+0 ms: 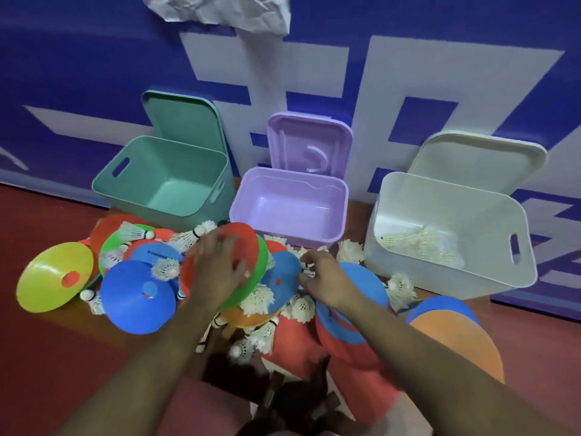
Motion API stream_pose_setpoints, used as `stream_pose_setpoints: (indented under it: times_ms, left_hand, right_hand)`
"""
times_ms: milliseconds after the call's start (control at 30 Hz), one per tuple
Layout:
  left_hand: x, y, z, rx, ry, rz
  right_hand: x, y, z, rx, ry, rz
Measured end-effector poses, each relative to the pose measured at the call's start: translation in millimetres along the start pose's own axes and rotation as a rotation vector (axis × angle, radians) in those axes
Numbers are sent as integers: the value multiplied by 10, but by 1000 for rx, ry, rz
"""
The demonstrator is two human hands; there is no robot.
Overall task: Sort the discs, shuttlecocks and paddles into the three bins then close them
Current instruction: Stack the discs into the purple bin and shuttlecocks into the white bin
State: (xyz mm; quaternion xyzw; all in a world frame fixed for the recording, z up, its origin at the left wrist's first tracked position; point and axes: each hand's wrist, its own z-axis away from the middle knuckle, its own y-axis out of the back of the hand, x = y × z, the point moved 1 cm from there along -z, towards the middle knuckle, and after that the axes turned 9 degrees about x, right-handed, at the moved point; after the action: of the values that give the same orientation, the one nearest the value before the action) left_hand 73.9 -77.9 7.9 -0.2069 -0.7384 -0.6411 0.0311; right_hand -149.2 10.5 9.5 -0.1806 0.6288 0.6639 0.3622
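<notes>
Just in front of the purple bin point(283, 236), a red disc point(242, 240) is gripped by the left hand point(217, 269) and tipped up on edge, a green disc point(261, 269) pressed behind it. Beside it, the right hand point(323, 278) is curled down among shuttlecocks point(259, 298) on a blue disc point(283, 278); whether one is pinched cannot be told. Disc-gathering is judged the step in hand. Left of the purple bin, the green bin point(125, 196) is seen empty; right of it, shuttlecocks are already held in the white bin point(408, 278). Next, a lift and carry to an empty bin is called for.
</notes>
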Motion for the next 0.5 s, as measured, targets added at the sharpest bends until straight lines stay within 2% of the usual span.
stream_pose_setpoints:
  times_ms: [67,133,200,300,433,500]
  left_hand:
    - [-221,-39,-122,-128,113,-21]
    - [-397,-131,-199,-209,59,-24]
    - [-506,-195,-233,-195,-16,-34]
    - [-626,-260,-260,-116,2,35]
    - [-747,-297,-284,-110,-5,115]
    - [-757,-273,-292,-74,-29,156]
  right_hand:
    - [-138,-184,-118,-9,-24,-5]
    - [-278,-374,-224,-12,-38,-15]
    - [-393,-573,-319,-11,-62,-45]
    - [-532,-775,-443,-8,-183,-141]
    - [-646,-869,-591,103,-512,-552]
    - [-696,-870,-653,170,-575,-636]
